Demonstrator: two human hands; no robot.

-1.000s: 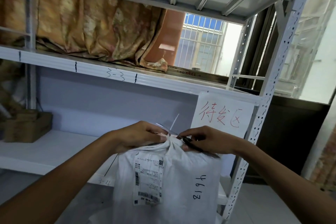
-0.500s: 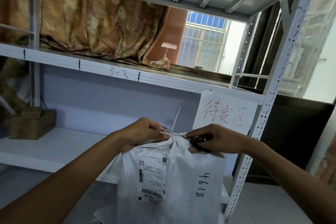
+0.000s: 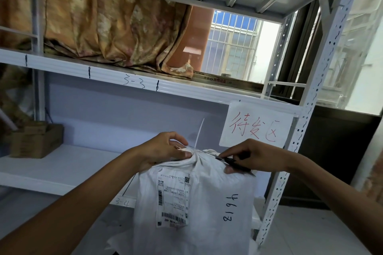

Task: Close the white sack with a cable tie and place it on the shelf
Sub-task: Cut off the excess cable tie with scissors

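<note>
A white sack (image 3: 207, 196) with a shipping label and a handwritten number stands in front of the white metal shelf (image 3: 62, 170). Its neck is bunched together at the top. A thin white cable tie (image 3: 199, 132) runs around the neck, and its free tail sticks up. My left hand (image 3: 165, 149) pinches the neck and the tie from the left. On the right side of the neck, my right hand (image 3: 252, 157) grips the tie and also holds a black pen (image 3: 236, 162).
A brown cardboard box (image 3: 37, 141) sits at the left of the lower shelf. A paper sign with red writing (image 3: 255, 126) hangs from the shelf edge at right. Draped orange cloth (image 3: 107, 27) fills the upper shelf. A perforated upright post (image 3: 298, 136) stands at right.
The cable tie's tail has risen and now stands more upright as the loop draws tighter. Both hands stay at the sack's neck; the view has shifted slightly.
</note>
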